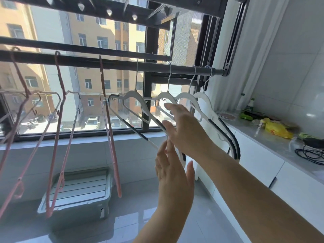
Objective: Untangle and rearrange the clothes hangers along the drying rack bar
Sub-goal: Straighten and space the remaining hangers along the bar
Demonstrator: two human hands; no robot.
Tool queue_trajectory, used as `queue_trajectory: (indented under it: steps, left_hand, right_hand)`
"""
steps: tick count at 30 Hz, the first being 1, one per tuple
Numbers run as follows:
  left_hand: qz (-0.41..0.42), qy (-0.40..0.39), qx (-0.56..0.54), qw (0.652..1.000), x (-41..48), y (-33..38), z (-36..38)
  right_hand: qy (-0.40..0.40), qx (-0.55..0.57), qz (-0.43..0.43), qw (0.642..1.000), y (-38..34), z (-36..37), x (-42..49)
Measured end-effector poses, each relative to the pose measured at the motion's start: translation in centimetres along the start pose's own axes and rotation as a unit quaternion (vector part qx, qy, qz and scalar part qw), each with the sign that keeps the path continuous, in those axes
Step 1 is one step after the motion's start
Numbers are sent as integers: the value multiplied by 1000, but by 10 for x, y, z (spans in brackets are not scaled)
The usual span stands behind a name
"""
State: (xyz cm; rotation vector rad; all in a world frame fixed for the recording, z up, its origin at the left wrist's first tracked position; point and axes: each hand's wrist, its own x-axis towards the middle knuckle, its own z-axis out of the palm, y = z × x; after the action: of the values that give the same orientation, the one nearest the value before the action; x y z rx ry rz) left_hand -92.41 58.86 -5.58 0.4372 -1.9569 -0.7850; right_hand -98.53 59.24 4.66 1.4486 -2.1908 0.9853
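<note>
A dark drying rack bar [122,64] runs across the window. Three pink hangers [59,109] hang along its left part, spaced apart. Several white hangers [135,99] with black grip strips hang on its right part, closer together. My right hand [185,130] is raised among the white hangers, fingers straight, touching the lower arm of one. My left hand [172,174] is just below it, fingers straight and spread, with fingertips at the lower end of a white hanger. Neither hand grips anything that I can see.
A second bar [84,48] runs behind and above. A lidded plastic box [78,188] sits on the floor under the pink hangers. A counter [273,142] on the right carries a yellow bag [277,129], bottles and a black cable [310,155].
</note>
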Motion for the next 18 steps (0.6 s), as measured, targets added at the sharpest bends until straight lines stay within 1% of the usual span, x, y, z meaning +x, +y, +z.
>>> queue_trajectory:
  steps: [3,5,8,10,18]
  left_hand:
    - [-20,-16,-36,999,-1,-3,-8]
    - [-37,-22,-44,998,-2,-7,-12]
    - [-37,-25,-47,998,-5,-11,-16]
    - [-31,-22,-43,998,-5,-13,-18]
    - [-22,-32,-41,998,-7,-13,-21]
  right_hand:
    - [-111,77,81,988,-9,7,3]
    - [-139,134,126,973,-12,14,4]
    - [-118,224,174,951,-14,22,3]
    - [-101,262,194,940,-15,24,2]
    - [-75,289,208,932,-11,22,-4]
